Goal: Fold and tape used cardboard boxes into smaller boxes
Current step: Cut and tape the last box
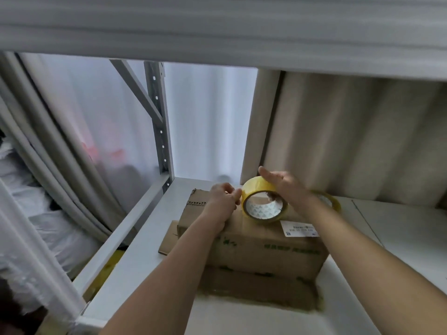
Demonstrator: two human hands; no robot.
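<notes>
A brown cardboard box (256, 247) with green print and a white label lies on a white shelf (150, 257). A roll of yellow tape (256, 189) is held upright over the box's top. My right hand (283, 184) grips the roll from above, thumb over its rim. My left hand (222, 201) is just left of the roll, fingertips pinched at the roll's edge where the tape end sits. Its wrist rests on the box top. A flap of the box sticks out at the left, and another flat piece lies under its near side.
A second yellow tape roll (331, 201) lies behind my right forearm. Rolls of grey-white foam sheet (350, 141) stand at the back right. A grey perforated rack post (159, 122) rises at the shelf's back left, with plastic-wrapped goods (48, 213) beyond on the left.
</notes>
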